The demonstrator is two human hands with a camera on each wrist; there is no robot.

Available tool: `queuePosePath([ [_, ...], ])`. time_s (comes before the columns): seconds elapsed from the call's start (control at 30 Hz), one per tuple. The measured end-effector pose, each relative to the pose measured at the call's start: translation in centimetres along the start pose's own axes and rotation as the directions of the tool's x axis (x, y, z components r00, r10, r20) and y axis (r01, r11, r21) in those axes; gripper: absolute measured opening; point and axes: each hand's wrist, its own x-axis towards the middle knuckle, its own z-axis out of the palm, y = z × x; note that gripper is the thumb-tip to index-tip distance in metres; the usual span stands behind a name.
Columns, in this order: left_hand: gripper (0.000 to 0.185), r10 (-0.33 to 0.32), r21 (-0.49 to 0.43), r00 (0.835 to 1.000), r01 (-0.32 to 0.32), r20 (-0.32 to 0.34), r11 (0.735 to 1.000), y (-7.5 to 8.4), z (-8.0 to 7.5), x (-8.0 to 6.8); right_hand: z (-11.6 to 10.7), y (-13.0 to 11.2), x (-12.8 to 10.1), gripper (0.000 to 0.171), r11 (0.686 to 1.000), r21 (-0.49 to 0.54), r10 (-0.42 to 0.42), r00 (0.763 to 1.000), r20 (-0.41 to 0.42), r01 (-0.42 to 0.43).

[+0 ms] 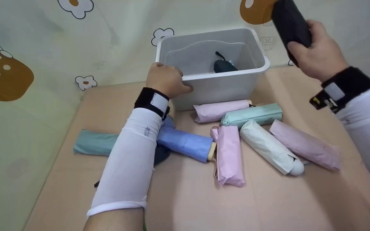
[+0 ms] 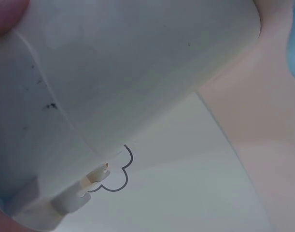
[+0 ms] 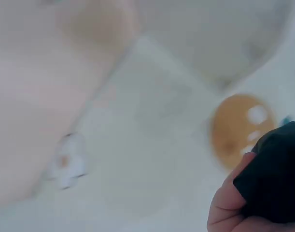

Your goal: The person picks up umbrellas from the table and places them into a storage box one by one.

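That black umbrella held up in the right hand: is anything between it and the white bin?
Nothing visible blocks it. The right hand grips the black umbrella in the air, right of the white bin, whose top is open. A dark umbrella lies inside, with room around it. The left hand holds the near rim.

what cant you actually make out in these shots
- Black folded umbrella in the right hand: its top is cut off by the head view's upper edge.
- Dark umbrella in the white bin: the bin's front wall hides its lower part.
- Teal umbrella: the left sleeve covers one end.
- Right wrist view: motion blur, only a thumb on black fabric reads.
- Left hand: fingertips over the bin rim are hidden.
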Motion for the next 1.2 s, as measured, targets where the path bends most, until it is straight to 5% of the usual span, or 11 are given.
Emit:
queuePosePath([
  [0.17, 0.047, -0.004, -0.028, 1.0, 0.004, 0.006, 1.0, 0.1, 0.0, 0.1, 4.2, -6.5, 1.3, 0.063, 0.986, 0.014, -0.168, 0.983, 0.073, 0.168],
  [0.37, 0.047, -0.004, -0.039, 1.0, 0.005, 0.017, 0.999, 0.7, 0.0, 0.0, 8.7, -7.6, 3.3, 0.065, 0.975, -0.178, -0.097, 0.973, 0.208, 0.135],
  [0.5, 0.046, -0.002, -0.044, 1.0, 0.003, 0.022, 0.999, 1.1, -0.3, 0.1, 9.0, -7.7, 3.8, 0.066, 0.953, -0.281, -0.04, 0.964, 0.262, 0.116],
  [0.93, 0.046, 0.0, -0.027, 0.999, 0.001, 0.033, 1.0, 0.8, -0.4, 0.2, 9.4, -8.5, 4.4, 0.06, 0.923, -0.371, 0.032, 0.941, 0.337, 0.102],
  [1.2, 0.048, 0.0, -0.021, 0.999, 0.001, 0.036, 1.0, 1.0, -0.7, 0.2, 9.7, -8.1, 5.9, 0.056, 0.886, -0.446, 0.077, 0.905, 0.418, 0.13],
])
